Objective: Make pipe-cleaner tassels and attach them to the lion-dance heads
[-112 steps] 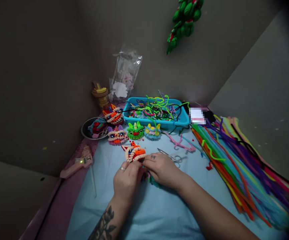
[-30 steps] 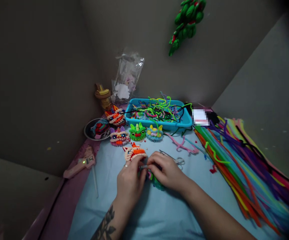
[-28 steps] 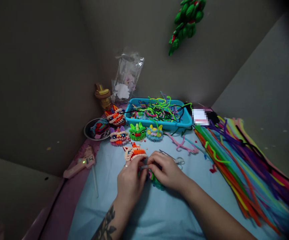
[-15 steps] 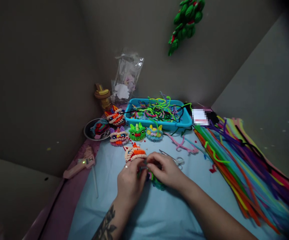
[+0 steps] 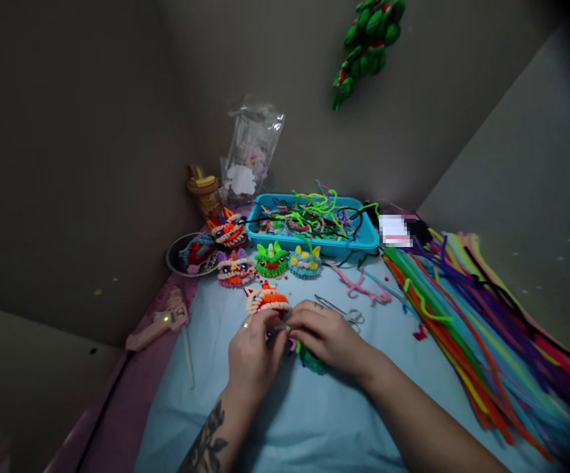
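Over the blue cloth, my left hand (image 5: 252, 351) and my right hand (image 5: 331, 335) meet with fingertips pinched close together. Between and beneath them is a teal and green pipe-cleaner figure (image 5: 313, 362) with pink and bright green bits, mostly covered by my fingers. A small light green piece shows at the fingertips; its shape is too small to tell. Just beyond my fingers sits a cream and orange pipe-cleaner lion head (image 5: 267, 300). Scissors (image 5: 354, 316) lie behind my right hand, partly hidden by it.
A blue tray (image 5: 314, 246) of pipe-cleaner scraps stands at the back. Finished-looking heads, including a green one (image 5: 271, 260), line its front. A pink glue gun (image 5: 164, 322) and metal bowl (image 5: 169, 259) are left. Long pipe cleaners (image 5: 442, 328) spread along the right.
The fingers of both hands have shifted slightly at the pinch, and the light green piece now shows between them. Everything else on the table stays in place.
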Motion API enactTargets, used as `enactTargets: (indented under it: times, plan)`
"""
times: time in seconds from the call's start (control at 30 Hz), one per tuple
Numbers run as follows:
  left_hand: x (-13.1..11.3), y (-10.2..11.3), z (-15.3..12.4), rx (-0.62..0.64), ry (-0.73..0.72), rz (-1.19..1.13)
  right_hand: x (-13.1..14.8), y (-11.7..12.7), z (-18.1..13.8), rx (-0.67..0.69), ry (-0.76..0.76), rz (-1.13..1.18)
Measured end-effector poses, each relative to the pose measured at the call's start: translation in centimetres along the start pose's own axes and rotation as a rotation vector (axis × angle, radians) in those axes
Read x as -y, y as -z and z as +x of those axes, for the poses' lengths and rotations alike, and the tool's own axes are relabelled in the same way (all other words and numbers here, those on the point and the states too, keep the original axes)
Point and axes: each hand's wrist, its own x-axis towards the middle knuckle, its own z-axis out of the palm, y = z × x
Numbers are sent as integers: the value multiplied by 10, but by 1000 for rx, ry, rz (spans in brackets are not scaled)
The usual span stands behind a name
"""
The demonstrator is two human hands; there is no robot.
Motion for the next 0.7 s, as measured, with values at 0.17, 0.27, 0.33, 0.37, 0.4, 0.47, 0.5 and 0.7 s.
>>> enactTargets:
  times: [0.17, 0.27, 0.33, 0.37, 0.4, 0.47, 0.5, 0.7]
  plan:
    - [1, -1, 0, -56, -66, 40, 2, 2, 2, 22, -49, -17]
    - [0, 0, 0, -87, -115, 79, 4, 2, 3, 62, -89, -51]
    - [-1, 0, 1, -100, -152, 99, 5, 2, 3, 95, -108, -72]
    - [-1, 0, 1, -105, -167, 104, 6, 2, 4, 113, -118, -82]
    - [-1, 0, 1, -107, -177, 108, 6, 2, 4, 134, -132, -93]
    - [-1, 0, 1, -101, -180, 112, 7, 2, 4, 174, -164, -118]
    - [-1, 0, 1, -96, -176, 114, 8, 3, 5, 192, -179, -132]
    - [3, -3, -2, -100, -218, 125, 14, 6, 8, 278, -196, -218]
